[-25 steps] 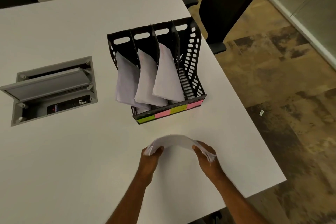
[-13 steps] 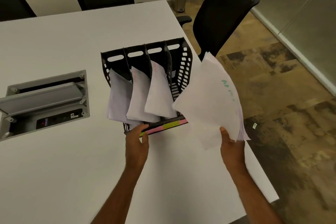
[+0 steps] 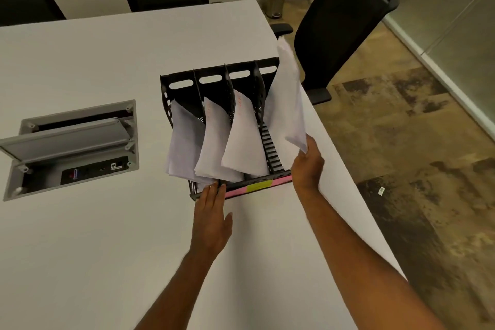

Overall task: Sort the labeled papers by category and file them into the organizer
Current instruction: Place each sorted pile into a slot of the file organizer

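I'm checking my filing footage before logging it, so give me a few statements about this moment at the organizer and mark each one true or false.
1. The right hand holds a stack of papers at the organizer's rightmost slot. True.
2. The left hand grips a sheet of paper. False: its straight fingers rest against the organizer's front edge and hold nothing.
3. The three slots to the left each already hold papers. True.
4. The organizer lies tipped on its side on the floor. False: it stands upright on the white table.
5. The cable box set into the table has its lid shut flat. False: the lid is raised.
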Available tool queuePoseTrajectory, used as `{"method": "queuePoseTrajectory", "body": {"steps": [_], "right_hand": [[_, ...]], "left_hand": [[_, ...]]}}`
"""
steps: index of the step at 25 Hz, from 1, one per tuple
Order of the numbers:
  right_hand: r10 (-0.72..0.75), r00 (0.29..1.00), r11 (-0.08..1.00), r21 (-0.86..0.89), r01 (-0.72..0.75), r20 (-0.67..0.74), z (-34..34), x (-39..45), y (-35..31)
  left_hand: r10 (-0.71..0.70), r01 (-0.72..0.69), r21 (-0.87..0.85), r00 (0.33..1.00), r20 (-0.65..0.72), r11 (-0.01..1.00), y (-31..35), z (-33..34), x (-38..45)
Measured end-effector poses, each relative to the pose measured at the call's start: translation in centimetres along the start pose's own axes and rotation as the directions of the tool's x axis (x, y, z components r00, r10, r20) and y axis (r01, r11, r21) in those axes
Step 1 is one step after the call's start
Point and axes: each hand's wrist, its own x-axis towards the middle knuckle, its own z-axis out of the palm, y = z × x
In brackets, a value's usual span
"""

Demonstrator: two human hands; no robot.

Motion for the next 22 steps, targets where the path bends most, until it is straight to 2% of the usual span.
{"method": "queuePoseTrajectory", "body": {"steps": [3, 6, 11, 17, 20, 22], "right_hand": [[0.010, 0.991, 0.985, -0.174, 0.012, 0.130, 1.5, -0.2, 1.9], [-0.024, 0.990, 0.944, -0.322, 0.068, 0.138, 1.9, -0.8, 3.0], [0.022, 0.988, 0.963, -0.270, 0.020, 0.152, 1.8, -1.1, 3.4], [0.002, 0.981, 0.977, -0.210, 0.039, 0.194, 0.5, -2.7, 3.9], [-0.023, 0.987, 0.971, -0.232, 0.060, 0.157, -0.4, -5.2, 3.8], [-0.020, 0.980, 0.959, -0.273, 0.074, 0.196, -1.5, -7.5, 3.7]], "left_hand": [[0.017, -0.018, 0.051, 0.999, 0.028, 0.999, -0.4, -0.1, 0.0], [0.021, -0.025, 0.080, 0.999, 0.049, 0.997, -0.6, -0.1, 0.1], [0.022, -0.030, 0.109, 0.997, 0.070, 0.994, -0.8, -0.2, 0.0], [0.061, -0.073, 0.148, 0.994, 0.089, 0.986, -1.0, -0.5, 0.0], [0.094, -0.106, 0.196, 0.993, 0.067, 0.975, -1.1, -1.2, -1.0], [0.112, -0.118, 0.222, 0.993, 0.039, 0.968, -1.2, -1.9, -2.7]]}}
